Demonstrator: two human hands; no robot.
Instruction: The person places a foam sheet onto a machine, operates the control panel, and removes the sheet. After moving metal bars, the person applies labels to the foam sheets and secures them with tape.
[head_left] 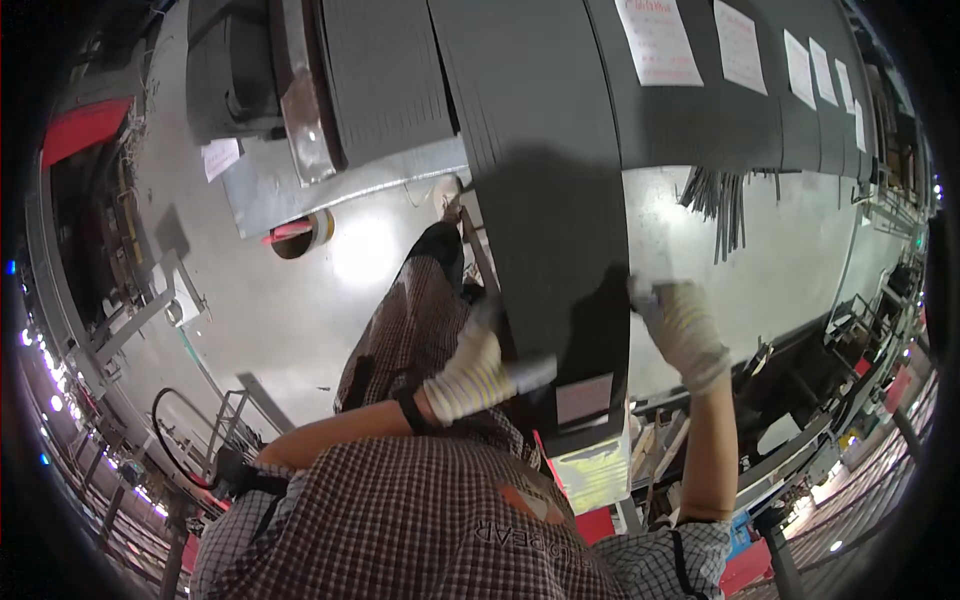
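A long dark grey flat-faced stack or panel [545,230] runs away from my body, with a pale label [584,399] near its close end. My left hand [468,378], in a white glove with yellow stripes, is at its left edge. The thumb stretches over the dark surface, apart from the blurred fingers; nothing shows in the hand. On the other side my right hand [682,325], gloved alike, is beside the right edge. Its fingertips point at that edge and are smeared by motion, so whether they touch it or hold anything cannot be told.
More dark grey panels with white paper sheets [657,42] stand far right. Thin dark strips [716,205] hang or lie below them. A metal-edged platform [350,190] and a tape roll [300,236] are on the left. A yellow-green sheet [592,474] is under the close end.
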